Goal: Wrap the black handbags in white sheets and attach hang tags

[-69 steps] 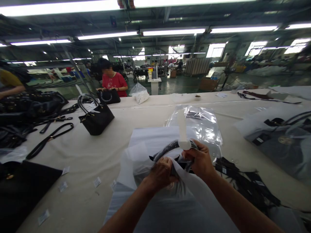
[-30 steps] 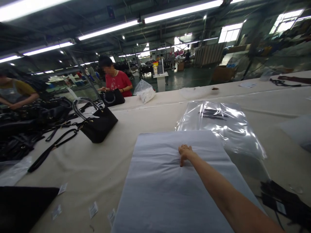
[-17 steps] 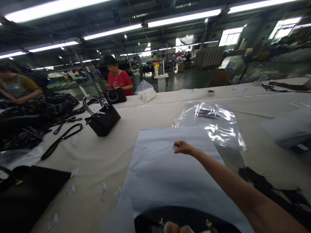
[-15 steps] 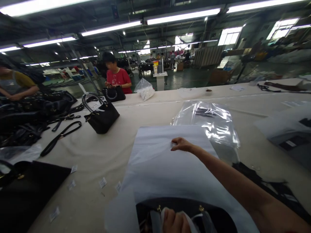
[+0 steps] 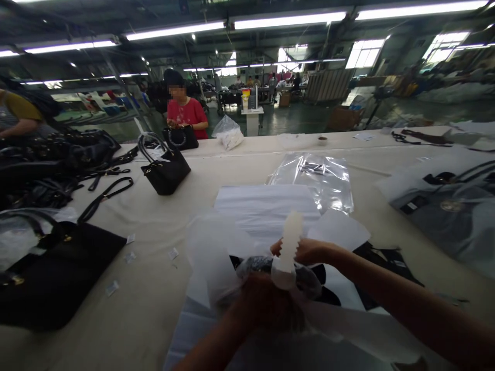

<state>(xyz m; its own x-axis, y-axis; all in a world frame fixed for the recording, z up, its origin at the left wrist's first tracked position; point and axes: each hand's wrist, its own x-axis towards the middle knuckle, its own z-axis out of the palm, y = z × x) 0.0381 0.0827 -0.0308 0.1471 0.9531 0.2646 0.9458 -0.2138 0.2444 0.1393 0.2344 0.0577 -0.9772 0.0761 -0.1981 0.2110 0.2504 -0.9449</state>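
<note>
In the lower middle of the head view, a black handbag sits on white paper, mostly covered by paper and clear wrap. My left hand is closed around its wrapped handles, though shadow obscures the fingers. Just beyond, my right hand reaches in from the right to the far side of the handles. A pale strip with toothed edges stands upright in front of that hand and hides part of its fingers. Sheets of thin white paper flare up around the bag.
Clear plastic bags lie beyond the paper. Black handbags stand at left, near small white packets and a black strap. A wrapped grey bag is at right. Across the table, a person in red handles a black bag.
My right hand has moved from the flat paper back toward the handbag's handles. The bag now stands farther forward, with paper raised around it and the toothed strip showing.
</note>
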